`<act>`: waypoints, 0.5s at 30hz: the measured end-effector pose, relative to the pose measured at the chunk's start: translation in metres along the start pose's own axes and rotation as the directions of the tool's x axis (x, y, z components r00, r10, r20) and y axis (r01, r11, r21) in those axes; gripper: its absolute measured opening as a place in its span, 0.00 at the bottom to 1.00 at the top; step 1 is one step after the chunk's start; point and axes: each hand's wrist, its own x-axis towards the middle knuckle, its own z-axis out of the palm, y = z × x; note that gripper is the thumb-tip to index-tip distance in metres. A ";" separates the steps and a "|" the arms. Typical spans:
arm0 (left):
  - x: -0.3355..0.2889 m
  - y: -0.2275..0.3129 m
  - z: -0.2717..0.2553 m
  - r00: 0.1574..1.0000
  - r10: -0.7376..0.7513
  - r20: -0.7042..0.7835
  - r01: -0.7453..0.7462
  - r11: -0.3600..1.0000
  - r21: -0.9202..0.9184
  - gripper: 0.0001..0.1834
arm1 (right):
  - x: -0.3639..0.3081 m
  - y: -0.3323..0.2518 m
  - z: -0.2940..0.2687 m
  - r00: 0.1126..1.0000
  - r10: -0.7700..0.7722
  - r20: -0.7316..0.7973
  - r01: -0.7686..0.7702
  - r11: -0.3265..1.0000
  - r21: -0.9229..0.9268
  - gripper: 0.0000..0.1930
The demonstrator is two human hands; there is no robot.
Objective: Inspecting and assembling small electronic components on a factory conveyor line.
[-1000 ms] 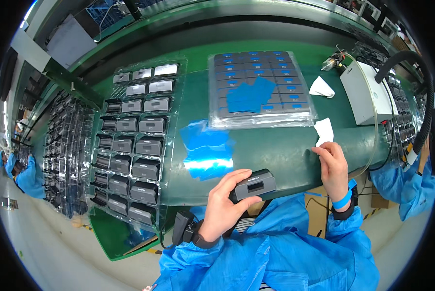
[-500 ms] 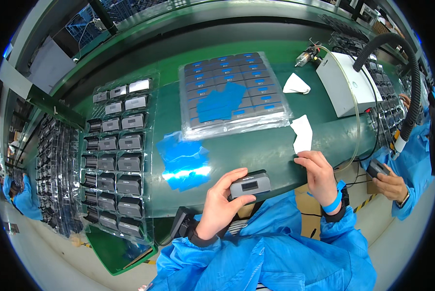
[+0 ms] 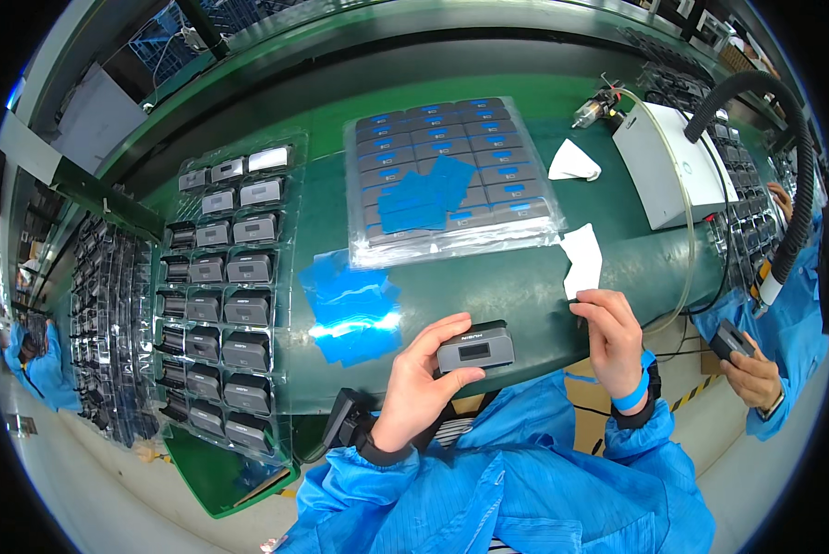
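Observation:
My left hand (image 3: pixel 416 380) grips a grey rectangular device (image 3: pixel 499 345) by its left end, thumb below and fingers above. A small dark window shows on the device's front, which faces up toward me. To the right, my right hand (image 3: pixel 610 334) is pinched closed beside the lower end of a white folded strip (image 3: pixel 582 263) on the green table. Something small and dark shows at its fingertips, too small to name. A blue band circles the right wrist. Left of the device lie overlapping blue film sheets (image 3: pixel 351 309).
A clear tray of dark devices (image 3: pixel 447 146) stands ahead, with blue film on top. More devices fill trays (image 3: pixel 248 309) at the left. Rightward are a white cloth (image 3: pixel 573 162), a white box (image 3: pixel 659 175), a black hose (image 3: pixel 807 138) and a co-worker's hand (image 3: pixel 754 374) holding a device.
My right hand has shifted slightly right and down relative to the white strip. The left hand still holds the grey device. The view has turned a little.

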 end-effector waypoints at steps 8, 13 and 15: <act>0.003 0.004 -0.001 0.997 -0.079 0.004 0.079 0.997 -0.020 0.33 | 0.002 0.004 -0.001 0.999 0.021 -0.026 -0.021 1.000 -0.005 0.16; 0.004 0.002 -0.001 0.998 -0.068 0.003 0.068 0.998 0.004 0.33 | 0.004 0.007 -0.004 0.999 0.048 -0.019 -0.048 0.998 -0.038 0.18; 0.004 0.004 -0.001 0.998 -0.069 -0.002 0.069 0.997 0.041 0.33 | 0.003 0.007 -0.004 0.999 0.052 -0.008 -0.052 0.998 -0.036 0.18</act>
